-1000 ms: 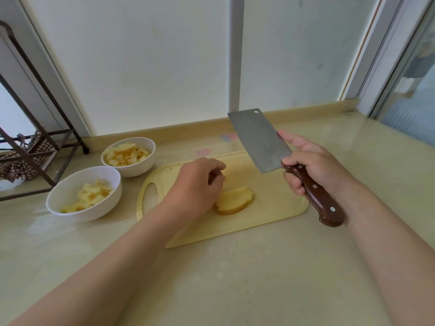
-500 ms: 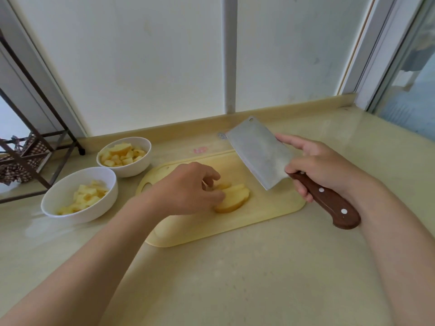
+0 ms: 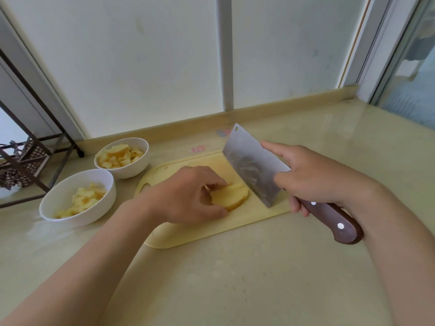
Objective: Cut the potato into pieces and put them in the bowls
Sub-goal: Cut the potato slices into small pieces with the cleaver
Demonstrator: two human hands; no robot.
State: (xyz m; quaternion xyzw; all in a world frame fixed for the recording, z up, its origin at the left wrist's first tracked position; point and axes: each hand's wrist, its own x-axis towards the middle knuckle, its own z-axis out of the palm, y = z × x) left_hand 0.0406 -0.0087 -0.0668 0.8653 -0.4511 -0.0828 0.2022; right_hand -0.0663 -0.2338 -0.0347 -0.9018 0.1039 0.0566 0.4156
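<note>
The pale yellow potato slab (image 3: 231, 200) lies on the yellow cutting board (image 3: 235, 229), pinched by the left hand (image 3: 188, 194). The right hand (image 3: 313, 177) grips the brown-handled steel cleaver (image 3: 253, 165). The potato looks firm, maybe slippery; best held by its edges.

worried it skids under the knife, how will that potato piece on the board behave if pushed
The potato piece sits low and flat on the cutting board, so it probably won't roll. Its exposed cut flesh could make it slide. It holds shape under the left hand, so likely stiff.
</note>
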